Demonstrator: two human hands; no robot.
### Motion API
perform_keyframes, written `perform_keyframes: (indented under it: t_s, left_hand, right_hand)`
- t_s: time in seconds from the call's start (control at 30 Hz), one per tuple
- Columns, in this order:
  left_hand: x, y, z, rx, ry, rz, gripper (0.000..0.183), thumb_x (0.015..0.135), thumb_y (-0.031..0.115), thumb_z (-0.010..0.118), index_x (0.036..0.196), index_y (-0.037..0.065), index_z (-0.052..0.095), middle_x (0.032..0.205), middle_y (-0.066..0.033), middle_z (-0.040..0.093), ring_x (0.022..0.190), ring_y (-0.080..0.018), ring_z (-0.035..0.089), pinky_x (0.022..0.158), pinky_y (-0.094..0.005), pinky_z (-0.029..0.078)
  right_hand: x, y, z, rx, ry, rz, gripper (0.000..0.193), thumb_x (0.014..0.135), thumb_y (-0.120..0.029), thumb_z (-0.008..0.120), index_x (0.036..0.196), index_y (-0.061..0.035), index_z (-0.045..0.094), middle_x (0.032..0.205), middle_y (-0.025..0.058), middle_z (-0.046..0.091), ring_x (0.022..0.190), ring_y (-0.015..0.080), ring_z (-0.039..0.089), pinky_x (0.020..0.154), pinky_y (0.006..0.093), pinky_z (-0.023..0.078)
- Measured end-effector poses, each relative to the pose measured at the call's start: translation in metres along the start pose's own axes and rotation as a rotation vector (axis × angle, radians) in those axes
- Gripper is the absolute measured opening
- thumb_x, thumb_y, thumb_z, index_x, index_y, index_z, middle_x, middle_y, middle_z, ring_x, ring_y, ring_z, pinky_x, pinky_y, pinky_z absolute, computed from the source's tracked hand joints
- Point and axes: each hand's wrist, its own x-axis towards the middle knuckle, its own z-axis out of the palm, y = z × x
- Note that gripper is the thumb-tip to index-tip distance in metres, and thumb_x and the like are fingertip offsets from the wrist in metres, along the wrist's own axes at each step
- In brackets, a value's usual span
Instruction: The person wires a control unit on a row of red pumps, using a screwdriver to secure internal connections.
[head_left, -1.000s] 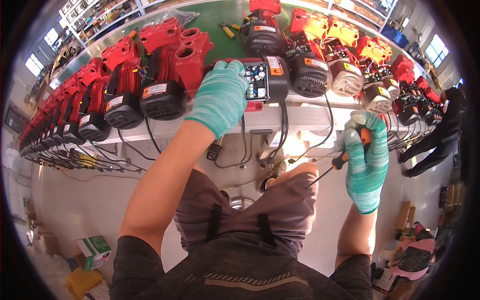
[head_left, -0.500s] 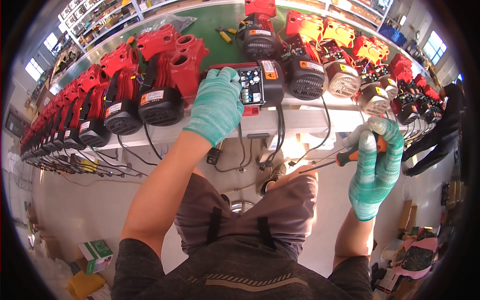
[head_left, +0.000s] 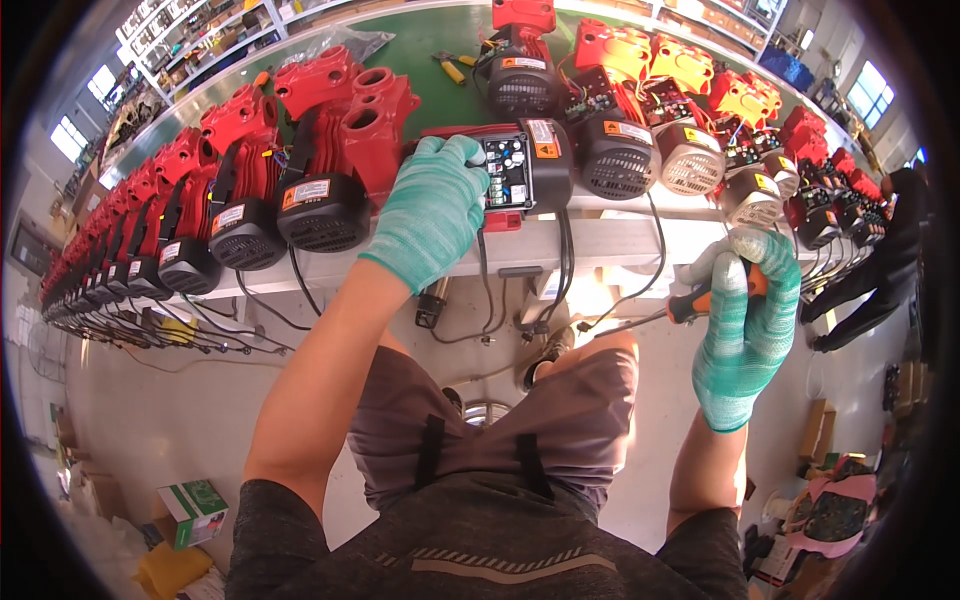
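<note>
A red pump (head_left: 502, 222) with a black motor cover (head_left: 549, 170) lies on its side in front of me. Its open control box shows a circuit board (head_left: 507, 170). My left hand (head_left: 428, 210), in a green glove, has its fingers bent over the box's left edge and grips the pump there. Off to the right and in front of the bench, my gloved right hand (head_left: 745, 335) is closed around a screwdriver (head_left: 686, 305) with an orange and black handle. Its shaft points left, away from the pump; part of the handle is hidden by the fingers.
Red pumps (head_left: 325, 205) with black covers line the bench edge on the left. More pumps (head_left: 690, 160), some with exposed boards and wires, stand on the right. Black cables (head_left: 565, 265) hang over the edge. Pliers (head_left: 450, 68) with yellow handles lie on the green mat (head_left: 425, 45).
My right hand has moved slightly left and up, carrying the screwdriver with it. My left hand keeps its grip at the control box's edge.
</note>
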Motion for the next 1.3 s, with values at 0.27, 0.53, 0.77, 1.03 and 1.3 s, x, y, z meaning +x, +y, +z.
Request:
perform_keyframes:
  t_s: [0.27,0.53,0.77,1.03,1.3]
  left_hand:
    - [0.008,-0.002,0.004,-0.124,-0.099,-0.181,0.020,0.085,-0.001,0.073,0.105,0.001,0.073,0.122,-0.0100,0.064,0.111,-0.0316,0.057,0.101,-0.0379,0.053]
    - [0.011,-0.005,0.007,-0.009,-0.133,-0.151,0.028,0.087,0.005,0.072,0.115,0.005,0.069,0.119,-0.0130,0.064,0.110,-0.0322,0.061,0.095,-0.0374,0.058]
    - [0.014,0.011,-0.001,-0.050,-0.099,-0.289,0.030,0.088,0.009,0.072,0.117,0.003,0.071,0.114,-0.0158,0.066,0.112,-0.0324,0.062,0.093,-0.0440,0.055]
    - [0.009,0.008,0.000,0.018,-0.078,-0.125,0.025,0.088,0.010,0.072,0.112,0.004,0.073,0.113,-0.0157,0.066,0.109,-0.0343,0.063,0.095,-0.0443,0.055]
    - [0.010,0.007,0.001,0.118,-0.092,-0.131,0.038,0.079,0.003,0.077,0.117,0.006,0.070,0.116,-0.0096,0.066,0.112,-0.0299,0.061,0.098,-0.0369,0.057]
  right_hand:
    - [0.011,0.012,0.009,-0.031,0.025,-0.095,0.021,0.107,-0.002,0.056,0.128,-0.0028,0.058,0.108,0.0103,0.063,0.078,0.0113,0.066,0.060,0.0236,0.056]
    - [0.031,-0.014,0.030,-0.085,0.166,-0.485,0.016,0.106,-0.008,0.060,0.122,-0.0044,0.060,0.093,0.0129,0.065,0.075,0.0177,0.063,0.073,0.0339,0.057]
    - [0.046,0.013,0.051,-0.149,0.116,-0.481,0.020,0.104,0.000,0.059,0.124,-0.0051,0.062,0.097,0.0079,0.063,0.076,0.0132,0.059,0.074,0.0276,0.053]
    - [0.080,0.070,0.060,-0.203,-0.042,-0.324,0.016,0.104,0.002,0.061,0.118,-0.0049,0.066,0.100,0.0045,0.060,0.075,0.0100,0.058,0.069,0.0264,0.050]
    - [0.098,0.023,0.030,-0.290,-0.594,-0.051,0.035,0.097,0.006,0.064,0.129,-0.0029,0.057,0.097,0.0085,0.064,0.084,0.0153,0.067,0.078,0.0307,0.058]
